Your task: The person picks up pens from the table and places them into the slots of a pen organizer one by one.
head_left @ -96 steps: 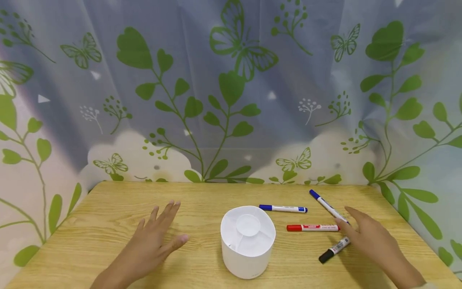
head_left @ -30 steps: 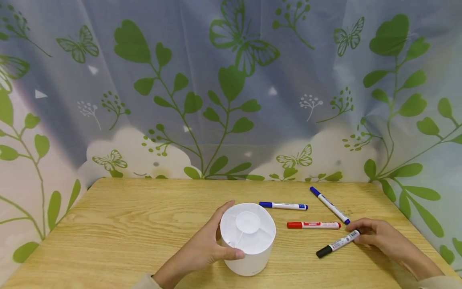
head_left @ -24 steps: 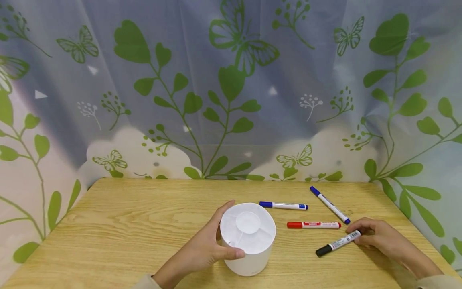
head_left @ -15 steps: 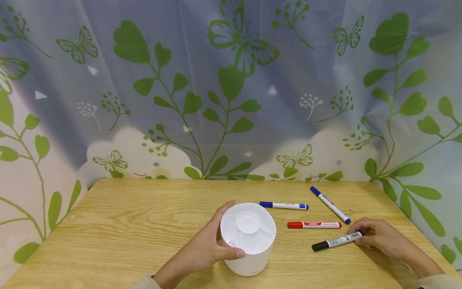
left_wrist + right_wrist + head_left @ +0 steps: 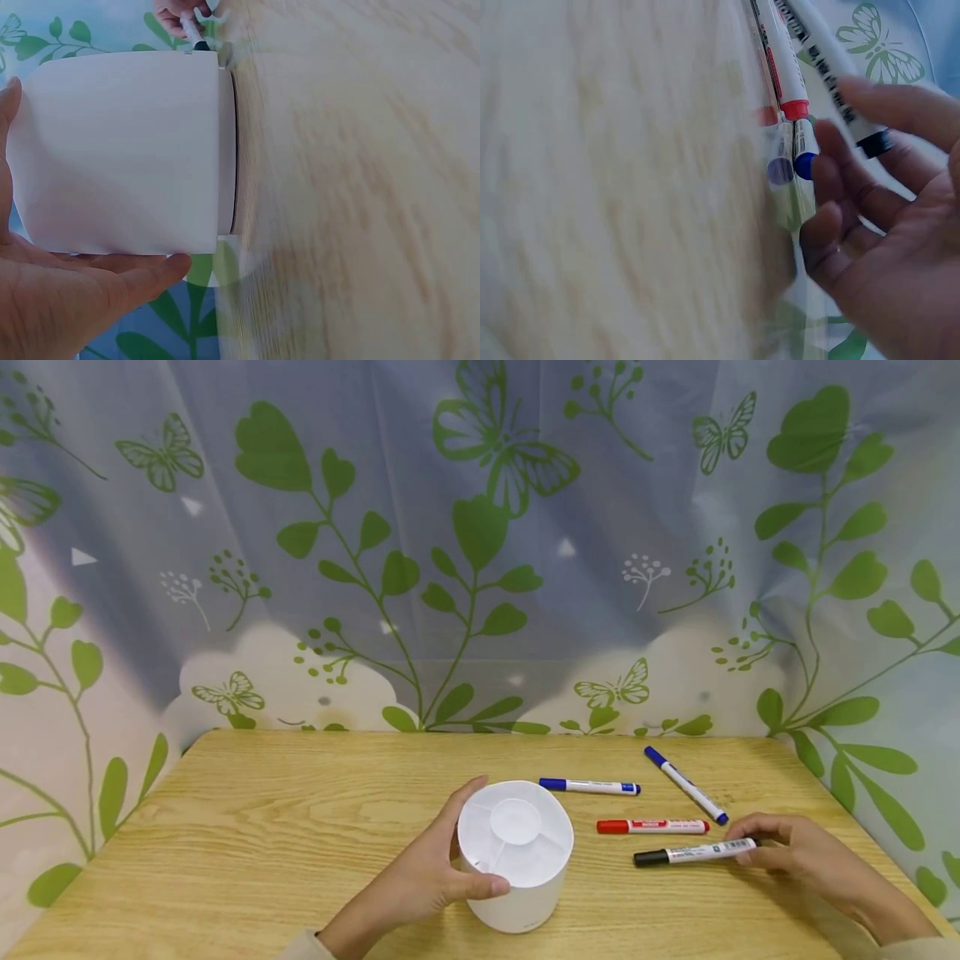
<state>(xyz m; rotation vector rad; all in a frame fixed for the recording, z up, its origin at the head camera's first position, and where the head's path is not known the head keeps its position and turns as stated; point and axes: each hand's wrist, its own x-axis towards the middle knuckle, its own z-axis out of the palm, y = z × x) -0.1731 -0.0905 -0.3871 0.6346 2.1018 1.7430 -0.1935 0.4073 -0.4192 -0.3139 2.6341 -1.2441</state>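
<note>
My left hand (image 5: 420,877) holds the white round desk organizer (image 5: 517,906) from its left side, thumb across the front and fingers behind. The organizer stands upright, with a round cup and dividers inside. In the left wrist view its smooth wall (image 5: 120,150) fills the left half. Over on the right, my right hand (image 5: 817,868) pinches a black-capped marker (image 5: 693,853) near its rear end, the cap pointing left toward the organizer. The right wrist view shows this marker (image 5: 825,64) between thumb and fingers, raised off the tabletop.
A red marker (image 5: 652,827) lies just behind the black one. Farther back are one blue marker (image 5: 590,787) lying crosswise and another blue marker (image 5: 686,785) lying diagonally. The wooden table (image 5: 285,810) ends at a leaf-patterned curtain (image 5: 360,568).
My left hand has come from the bare table to the organizer. My right hand has taken the black marker and swung its cap end up and left, so it lies nearly level across the view.
</note>
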